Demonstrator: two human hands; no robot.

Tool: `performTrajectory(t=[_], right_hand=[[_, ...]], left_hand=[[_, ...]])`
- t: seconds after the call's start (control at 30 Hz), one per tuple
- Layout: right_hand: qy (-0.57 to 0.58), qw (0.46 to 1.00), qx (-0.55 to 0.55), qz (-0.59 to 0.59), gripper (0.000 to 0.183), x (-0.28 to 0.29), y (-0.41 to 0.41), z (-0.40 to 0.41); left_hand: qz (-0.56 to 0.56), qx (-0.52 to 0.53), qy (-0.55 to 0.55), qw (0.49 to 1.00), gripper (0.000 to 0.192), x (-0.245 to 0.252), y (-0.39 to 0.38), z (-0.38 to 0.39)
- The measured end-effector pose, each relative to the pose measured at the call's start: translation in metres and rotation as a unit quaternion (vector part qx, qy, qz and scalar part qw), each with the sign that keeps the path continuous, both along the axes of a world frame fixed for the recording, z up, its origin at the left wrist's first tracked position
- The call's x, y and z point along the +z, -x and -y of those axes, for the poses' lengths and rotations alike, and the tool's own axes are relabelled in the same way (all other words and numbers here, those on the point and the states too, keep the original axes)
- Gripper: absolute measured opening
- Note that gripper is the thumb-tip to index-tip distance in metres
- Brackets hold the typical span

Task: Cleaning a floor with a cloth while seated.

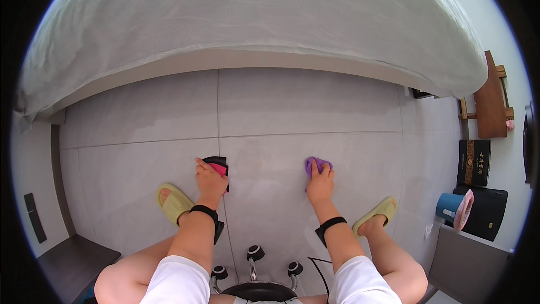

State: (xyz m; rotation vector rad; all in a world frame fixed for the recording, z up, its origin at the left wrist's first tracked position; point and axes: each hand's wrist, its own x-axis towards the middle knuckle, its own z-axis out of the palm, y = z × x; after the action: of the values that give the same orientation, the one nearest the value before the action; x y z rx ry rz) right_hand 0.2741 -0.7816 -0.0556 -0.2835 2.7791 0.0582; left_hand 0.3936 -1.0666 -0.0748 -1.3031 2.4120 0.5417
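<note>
Low over the grey tiled floor [270,105], my left hand [210,180] grips a pink and black object [218,166], maybe a small dustpan or scraper; my fingers cover part of it. My right hand [320,185] presses a bunched purple cloth [317,165] against the tiles, the index finger stretched along its top. A gap of bare tile separates the two hands. A faint damp-looking patch [249,158] shows between them. Black bands [331,224] circle both wrists.
A bed with a pale cover [261,12] spans the far side. My feet in green slippers [175,204] flank the hands. Below are a stool's casters [255,252] and a black cable [319,272]. At right stand a blue bin [447,207], a black box [474,162] and a wooden folding stool [489,101].
</note>
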Motion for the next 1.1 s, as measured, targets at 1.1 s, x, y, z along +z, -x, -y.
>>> performTrajectory(t=[1.1], right_hand=[[0.016, 0.993, 0.071, -0.095, 0.05, -0.01, -0.035, -0.024]], left_hand=[[-0.003, -0.016, 0.001, 1.0, 0.106, -0.01, 0.008, -0.008]])
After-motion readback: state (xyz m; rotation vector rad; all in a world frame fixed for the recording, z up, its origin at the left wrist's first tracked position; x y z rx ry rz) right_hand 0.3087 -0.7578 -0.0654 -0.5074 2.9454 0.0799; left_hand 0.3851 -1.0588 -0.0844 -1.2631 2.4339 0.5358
